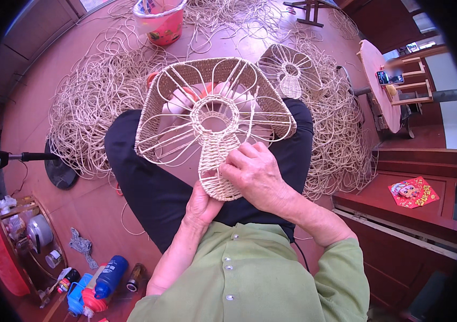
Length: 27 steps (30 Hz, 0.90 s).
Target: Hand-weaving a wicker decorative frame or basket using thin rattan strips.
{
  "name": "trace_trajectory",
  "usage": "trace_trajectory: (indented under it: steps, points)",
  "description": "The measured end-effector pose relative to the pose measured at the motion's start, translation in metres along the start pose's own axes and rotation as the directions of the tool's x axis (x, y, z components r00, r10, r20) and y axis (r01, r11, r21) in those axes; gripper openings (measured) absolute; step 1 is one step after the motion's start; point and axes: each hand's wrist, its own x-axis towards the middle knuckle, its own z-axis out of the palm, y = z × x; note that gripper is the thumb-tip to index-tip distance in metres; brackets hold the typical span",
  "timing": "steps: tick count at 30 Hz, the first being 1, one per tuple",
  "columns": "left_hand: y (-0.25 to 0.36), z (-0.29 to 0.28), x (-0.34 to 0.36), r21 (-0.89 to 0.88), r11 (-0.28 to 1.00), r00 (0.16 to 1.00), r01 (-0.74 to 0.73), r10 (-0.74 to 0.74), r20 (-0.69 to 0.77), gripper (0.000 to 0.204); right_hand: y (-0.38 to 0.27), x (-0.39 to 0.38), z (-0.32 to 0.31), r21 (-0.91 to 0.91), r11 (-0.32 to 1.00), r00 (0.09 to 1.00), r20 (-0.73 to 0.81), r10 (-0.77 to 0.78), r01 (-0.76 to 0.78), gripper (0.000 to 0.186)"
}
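Beige woven-cord basket with looped spokes (215,137) rests across black-trousered thighs (145,177). The half-curled left hand (203,206) holds its tongue-shaped panel's (213,174) near end from below; the right hand's (256,174) tightly bent fingers grip the panel's right side.

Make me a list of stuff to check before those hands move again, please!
1. Left hand holding the lower edge of the woven tongue: ok.
2. Right hand touching the tongue: ok, fingers curled against its right side.
3. Strand pinched in the right fingertips: cannot tell, they're hidden.
4. Ring above the tongue round and open: ok.
5. Big basket in front of the person, between the knees: ok.
6. Cord pile on the floor neat: not ok, it's all tangled.
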Motion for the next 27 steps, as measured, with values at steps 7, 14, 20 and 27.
trace_trajectory:
  steps: [7,14,20,27]
  points:
    - [0.004,-0.004,0.004,-0.021,0.997,0.997,-0.069,0.068,-0.025,0.032,0.005,0.004,0.01,0.155,0.986,0.998,0.006,0.057,-0.057,0.009]
    - [0.016,0.0,-0.015,0.209,0.961,0.979,-0.182,0.196,-0.047,0.02,-0.007,0.01,0.011,0.783,0.613,0.963,-0.072,0.26,-0.107,0.01]
    - [0.016,0.003,-0.022,0.304,0.932,0.972,-0.196,0.225,-0.063,0.021,-0.008,0.004,0.032,0.137,0.987,0.992,-0.101,-0.07,0.084,0.03]
    - [0.041,0.03,-0.048,0.67,0.715,0.847,-0.201,0.47,-0.248,0.012,0.004,0.001,0.014,0.501,0.865,0.962,-0.249,0.115,0.027,0.026]
